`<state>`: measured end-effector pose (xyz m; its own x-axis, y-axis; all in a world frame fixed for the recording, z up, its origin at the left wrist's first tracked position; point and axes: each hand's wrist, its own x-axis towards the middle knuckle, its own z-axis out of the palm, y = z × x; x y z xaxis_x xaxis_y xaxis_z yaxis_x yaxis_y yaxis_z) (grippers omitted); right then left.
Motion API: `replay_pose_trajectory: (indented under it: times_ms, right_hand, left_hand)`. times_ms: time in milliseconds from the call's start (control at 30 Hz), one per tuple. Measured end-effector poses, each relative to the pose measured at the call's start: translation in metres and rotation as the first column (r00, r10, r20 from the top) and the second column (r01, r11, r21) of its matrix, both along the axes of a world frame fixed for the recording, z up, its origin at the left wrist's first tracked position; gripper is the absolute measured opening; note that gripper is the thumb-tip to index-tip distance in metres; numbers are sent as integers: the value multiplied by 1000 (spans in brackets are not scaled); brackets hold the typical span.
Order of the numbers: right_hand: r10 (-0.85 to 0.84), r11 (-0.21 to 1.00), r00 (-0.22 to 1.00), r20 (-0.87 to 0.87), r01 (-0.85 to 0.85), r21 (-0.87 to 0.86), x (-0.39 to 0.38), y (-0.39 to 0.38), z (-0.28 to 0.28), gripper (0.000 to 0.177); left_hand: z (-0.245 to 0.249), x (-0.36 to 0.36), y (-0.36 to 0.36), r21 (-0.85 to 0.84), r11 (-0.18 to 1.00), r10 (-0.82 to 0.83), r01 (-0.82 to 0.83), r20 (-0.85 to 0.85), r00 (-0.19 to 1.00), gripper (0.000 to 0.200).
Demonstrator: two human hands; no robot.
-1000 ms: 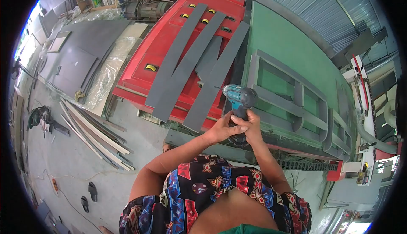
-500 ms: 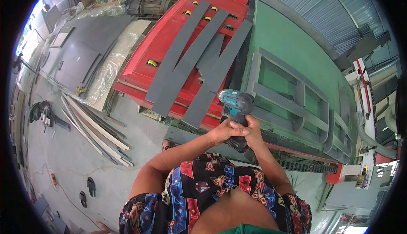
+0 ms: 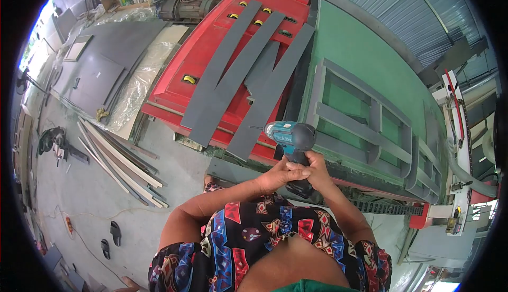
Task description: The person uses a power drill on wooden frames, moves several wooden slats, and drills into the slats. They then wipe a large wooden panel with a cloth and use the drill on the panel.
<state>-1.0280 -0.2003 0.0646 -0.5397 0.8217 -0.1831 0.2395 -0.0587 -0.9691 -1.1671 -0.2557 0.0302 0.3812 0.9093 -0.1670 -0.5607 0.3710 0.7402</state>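
A teal and black cordless drill (image 3: 290, 135) is held up in front of my body, its thin bit pointing left. My right hand (image 3: 317, 169) is wrapped round the handle from the right side. My left hand (image 3: 279, 179) is closed at the same handle, its fingers and thumb meeting the right hand just above the battery (image 3: 300, 188). Part of the grip is hidden behind the fingers. Beyond the drill lie long grey boards (image 3: 233, 91) on a red machine bed (image 3: 172, 88). A grey slatted frame (image 3: 365, 128) rests on the green surface to the right.
Long strips (image 3: 119, 162) lie on the floor at left, near grey sheets (image 3: 100, 75) and plastic film (image 3: 140, 80). Black slippers (image 3: 115, 234) and a cable (image 3: 90, 252) are on the floor. A white machine gantry (image 3: 457, 149) stands at the right.
The drill has moved a little down and left, closer to my body, and both hands have come down with it. Both hands keep their hold. The boards and frame stay where they were.
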Motion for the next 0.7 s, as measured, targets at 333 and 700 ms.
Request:
replay_pose_trajectory:
  times_ms: [333,700]
  right_hand:
    - [-134,990,990,-52,136,36,-8,14,4,33]
    - [-483,867,869,-109,492,81,-37,91,-3,31]
  left_hand:
    - [-13,-10,35,52,985,-159,163,-75,984,83]
    - [-27,-99,40,-20,995,-99,97,-251,963,69]
